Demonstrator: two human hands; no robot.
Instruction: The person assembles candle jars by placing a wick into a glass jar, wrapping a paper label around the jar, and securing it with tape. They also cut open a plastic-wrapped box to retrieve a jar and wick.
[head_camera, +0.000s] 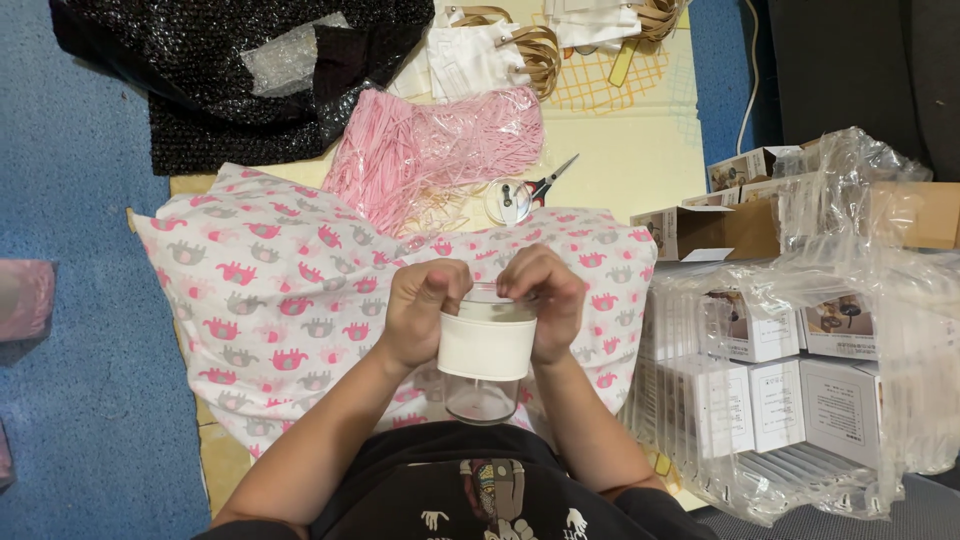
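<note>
Both my hands grip a clear plastic cup (486, 360) with a white paper band around its upper half. My left hand (423, 308) wraps the cup's left side, fingers curled over the rim. On the right side, my right hand (545, 297) mirrors it, fingertips at the rim. The cup is held above a white pillow (290, 300) printed with pink and grey elephants, which lies across my lap.
A bag of pink shredded paper (430, 150) lies beyond the pillow, with scissors (545, 183) and a tape roll (508, 200) beside it. Black glittery fabric (230, 70) sits at the top left. White boxes in clear plastic wrap (800, 380) are stacked on the right.
</note>
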